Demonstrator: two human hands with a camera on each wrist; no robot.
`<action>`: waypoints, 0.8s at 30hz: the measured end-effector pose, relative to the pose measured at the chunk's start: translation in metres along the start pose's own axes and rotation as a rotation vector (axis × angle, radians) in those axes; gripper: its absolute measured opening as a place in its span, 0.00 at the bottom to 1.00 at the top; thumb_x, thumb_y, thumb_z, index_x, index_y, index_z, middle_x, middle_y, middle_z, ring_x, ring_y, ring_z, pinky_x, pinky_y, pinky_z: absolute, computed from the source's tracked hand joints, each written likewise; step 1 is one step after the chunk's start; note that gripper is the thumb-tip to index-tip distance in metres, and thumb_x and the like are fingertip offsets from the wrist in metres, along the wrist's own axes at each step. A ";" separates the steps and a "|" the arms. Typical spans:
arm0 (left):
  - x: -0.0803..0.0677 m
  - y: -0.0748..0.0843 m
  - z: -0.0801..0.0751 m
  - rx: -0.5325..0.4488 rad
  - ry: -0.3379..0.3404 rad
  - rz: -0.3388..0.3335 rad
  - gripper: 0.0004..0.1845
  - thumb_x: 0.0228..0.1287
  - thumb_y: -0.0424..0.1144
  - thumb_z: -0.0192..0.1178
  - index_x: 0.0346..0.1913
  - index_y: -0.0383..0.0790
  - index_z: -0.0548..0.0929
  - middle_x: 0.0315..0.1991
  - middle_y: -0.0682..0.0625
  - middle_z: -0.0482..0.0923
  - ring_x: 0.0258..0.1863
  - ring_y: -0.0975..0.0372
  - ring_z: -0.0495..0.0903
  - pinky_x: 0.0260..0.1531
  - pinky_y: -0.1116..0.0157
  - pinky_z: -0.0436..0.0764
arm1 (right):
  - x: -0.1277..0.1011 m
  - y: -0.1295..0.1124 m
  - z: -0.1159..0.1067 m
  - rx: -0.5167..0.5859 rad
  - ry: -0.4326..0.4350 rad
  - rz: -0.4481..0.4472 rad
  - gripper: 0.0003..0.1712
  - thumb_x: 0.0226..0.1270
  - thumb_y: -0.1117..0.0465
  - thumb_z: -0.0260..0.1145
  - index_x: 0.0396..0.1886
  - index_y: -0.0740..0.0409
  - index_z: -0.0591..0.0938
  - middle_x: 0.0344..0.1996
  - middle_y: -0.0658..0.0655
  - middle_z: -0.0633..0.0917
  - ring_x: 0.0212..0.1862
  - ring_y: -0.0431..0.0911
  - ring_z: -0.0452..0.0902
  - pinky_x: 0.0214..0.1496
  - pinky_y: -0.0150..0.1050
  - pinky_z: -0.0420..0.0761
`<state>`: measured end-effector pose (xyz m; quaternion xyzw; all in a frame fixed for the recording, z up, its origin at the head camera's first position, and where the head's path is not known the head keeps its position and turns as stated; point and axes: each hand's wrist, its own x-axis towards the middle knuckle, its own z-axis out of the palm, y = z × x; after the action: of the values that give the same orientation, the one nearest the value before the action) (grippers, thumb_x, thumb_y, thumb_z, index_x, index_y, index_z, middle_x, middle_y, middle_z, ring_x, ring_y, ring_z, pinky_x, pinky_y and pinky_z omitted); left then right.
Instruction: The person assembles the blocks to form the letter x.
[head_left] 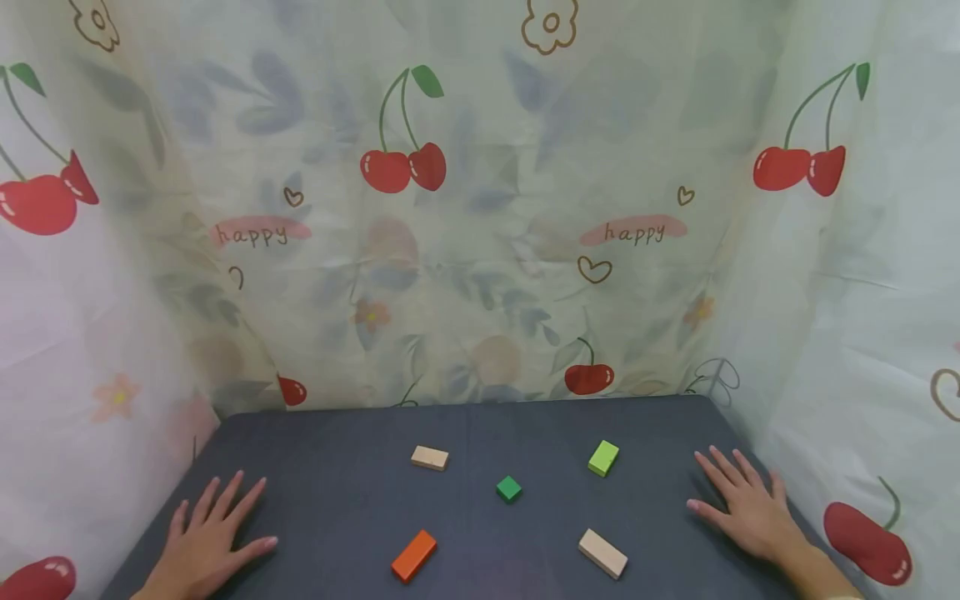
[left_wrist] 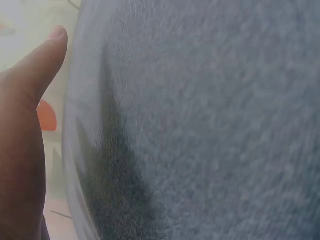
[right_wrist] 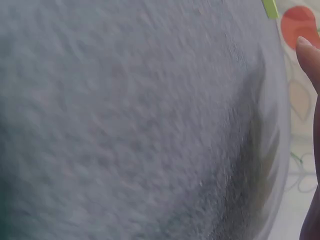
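My left hand (head_left: 206,537) is at the left side of the dark grey table, fingers spread and holding nothing. At the right side, my right hand (head_left: 753,504) also has its fingers spread, with nothing in it. Between the hands lie several small blocks. An orange block (head_left: 414,556) is nearest to the left hand. A pale wooden block (head_left: 430,457) lies farther back. Near the middle is a green cube (head_left: 508,489). Closer to the right hand are a lime-green block (head_left: 603,458) and a second pale wooden block (head_left: 603,553). The wrist views show each thumb above the table.
The dark grey table (head_left: 337,492) has a cloth-like surface. Behind it hangs a pale curtain (head_left: 480,250) printed with cherries, flowers and leaves. Similar printed sheets hang along the left (head_left: 67,317) and right (head_left: 885,317) sides, close to the hands.
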<state>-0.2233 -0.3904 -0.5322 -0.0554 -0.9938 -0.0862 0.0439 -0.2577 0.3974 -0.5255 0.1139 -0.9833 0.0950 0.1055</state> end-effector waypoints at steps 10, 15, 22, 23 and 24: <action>-0.002 0.014 0.002 -0.008 0.014 0.019 0.50 0.56 0.76 0.52 0.75 0.47 0.61 0.72 0.34 0.54 0.66 0.32 0.51 0.53 0.29 0.45 | -0.003 -0.028 0.006 0.099 0.040 -0.022 0.47 0.63 0.34 0.62 0.76 0.47 0.61 0.72 0.64 0.62 0.71 0.67 0.49 0.58 0.76 0.40; -0.002 0.020 0.004 -0.029 0.039 0.052 0.49 0.56 0.75 0.53 0.74 0.49 0.63 0.72 0.35 0.55 0.67 0.35 0.52 0.55 0.31 0.49 | -0.004 -0.047 0.007 0.135 0.096 -0.041 0.45 0.61 0.37 0.66 0.74 0.47 0.65 0.70 0.63 0.65 0.69 0.66 0.53 0.58 0.75 0.44; -0.004 0.029 0.003 -0.068 0.098 0.116 0.44 0.58 0.70 0.57 0.74 0.52 0.63 0.72 0.39 0.57 0.68 0.38 0.54 0.55 0.34 0.53 | -0.008 -0.070 0.010 0.218 0.174 -0.080 0.43 0.59 0.44 0.71 0.73 0.49 0.66 0.67 0.65 0.68 0.67 0.66 0.58 0.56 0.72 0.51; -0.005 0.030 0.003 -0.071 0.109 0.124 0.44 0.59 0.69 0.57 0.74 0.53 0.63 0.73 0.39 0.57 0.68 0.39 0.54 0.55 0.35 0.53 | -0.009 -0.073 0.010 0.229 0.182 -0.083 0.43 0.59 0.45 0.71 0.72 0.49 0.66 0.67 0.65 0.69 0.66 0.66 0.59 0.56 0.72 0.53; -0.005 0.031 0.003 -0.075 0.116 0.131 0.43 0.59 0.68 0.58 0.74 0.53 0.63 0.73 0.39 0.57 0.68 0.39 0.54 0.55 0.35 0.54 | -0.010 -0.076 0.011 0.247 0.182 -0.082 0.43 0.59 0.46 0.71 0.72 0.50 0.66 0.66 0.65 0.69 0.66 0.66 0.59 0.55 0.71 0.54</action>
<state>-0.2147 -0.3601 -0.5301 -0.1165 -0.9799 -0.1232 0.1047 -0.2320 0.3245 -0.5255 0.1572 -0.9450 0.2206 0.1831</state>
